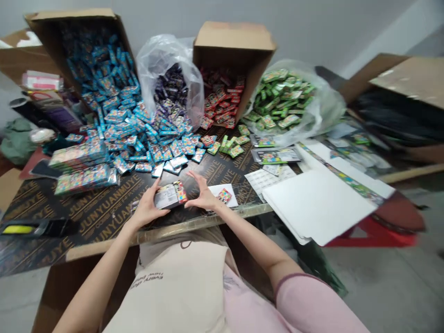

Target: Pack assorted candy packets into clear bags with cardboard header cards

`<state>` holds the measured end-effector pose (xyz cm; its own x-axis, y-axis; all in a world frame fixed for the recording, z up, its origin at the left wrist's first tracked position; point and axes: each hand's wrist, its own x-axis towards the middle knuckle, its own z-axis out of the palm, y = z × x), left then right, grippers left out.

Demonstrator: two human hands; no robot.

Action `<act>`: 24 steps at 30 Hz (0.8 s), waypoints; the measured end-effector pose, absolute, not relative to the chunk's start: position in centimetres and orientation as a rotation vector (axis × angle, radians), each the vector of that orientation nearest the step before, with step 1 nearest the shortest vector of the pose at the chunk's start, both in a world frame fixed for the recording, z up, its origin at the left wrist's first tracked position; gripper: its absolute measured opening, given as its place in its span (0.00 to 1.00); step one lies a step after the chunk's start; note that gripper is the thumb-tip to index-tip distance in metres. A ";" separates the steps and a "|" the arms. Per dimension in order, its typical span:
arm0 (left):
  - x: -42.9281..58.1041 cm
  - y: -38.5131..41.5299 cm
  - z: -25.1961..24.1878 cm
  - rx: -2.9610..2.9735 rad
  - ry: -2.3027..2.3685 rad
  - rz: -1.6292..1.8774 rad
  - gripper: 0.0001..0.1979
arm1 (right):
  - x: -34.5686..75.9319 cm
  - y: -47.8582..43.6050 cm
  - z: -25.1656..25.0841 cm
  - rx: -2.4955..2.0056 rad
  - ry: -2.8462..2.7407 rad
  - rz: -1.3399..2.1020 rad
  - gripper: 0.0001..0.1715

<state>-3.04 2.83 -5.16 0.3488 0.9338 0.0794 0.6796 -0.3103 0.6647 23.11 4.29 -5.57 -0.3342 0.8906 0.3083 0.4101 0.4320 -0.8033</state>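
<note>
My left hand (147,206) grips the lower left of a small printed packet (169,194), which has a white back and a colourful strip along one end. My right hand (203,190) presses its fingertips against the packet's right end. Both hands are just above the black printed board (104,217) of the table. To the right of my right hand, a small colourful card (224,195) lies on a white sheet (231,188). A heap of blue foil packets (145,143) spreads out beyond my hands, not touching either.
Tipped cardboard boxes (76,46) and clear bags spill blue, dark, red and green packets at the back. Shrink-wrapped stacks (85,179) lie at the left, and a black-and-yellow object (31,229) sits near the left edge. White boards (317,206) overhang the right.
</note>
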 end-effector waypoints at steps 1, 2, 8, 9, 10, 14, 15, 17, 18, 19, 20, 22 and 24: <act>-2.9 3.0 -5.2 2.090 1.414 0.638 0.55 | 22.9 4.0 -5.6 -1.142 -1.891 0.759 0.57; -2.6 3.1 -5.3 2.098 1.413 0.642 0.55 | 22.7 3.6 -5.7 -1.165 -1.889 0.738 0.51; -1.2 3.7 -6.3 2.232 1.382 0.566 0.55 | 24.6 5.5 -6.8 -1.272 -1.934 0.556 0.31; -1.1 3.8 -6.5 2.257 1.394 0.536 0.55 | 26.1 7.1 -6.9 -1.414 -1.805 0.450 0.30; -1.2 3.9 -6.9 2.282 1.409 0.495 0.55 | 28.0 8.9 -7.0 -1.581 -1.649 0.343 0.32; -1.9 4.2 -8.3 2.368 1.467 0.285 0.51 | 36.8 16.3 -7.3 -2.077 -1.270 0.296 0.55; -2.1 4.3 -8.6 2.378 1.473 0.253 0.50 | 38.7 17.6 -7.3 -2.110 -1.279 0.371 0.56; -2.5 4.3 -8.8 2.374 1.470 0.242 0.47 | 41.6 19.0 -7.4 -2.086 -1.362 0.489 0.52; -2.6 4.2 -8.7 2.358 1.471 0.269 0.46 | 42.3 19.1 -7.3 -2.051 -1.379 0.508 0.50; -2.6 4.2 -8.3 2.329 1.478 0.320 0.45 | 42.4 18.8 -7.3 -1.994 -1.367 0.502 0.48; -2.4 4.0 -7.9 2.278 1.491 0.397 0.43 | 41.9 18.2 -7.2 -1.912 -1.331 0.493 0.48; -1.3 3.7 -6.5 2.076 1.519 0.620 0.39 | 39.2 16.0 -6.9 -1.654 -1.250 0.533 0.51; 0.5 3.3 -4.9 1.711 1.491 0.840 0.33 | 34.6 12.7 -6.4 -1.336 -1.231 0.717 0.56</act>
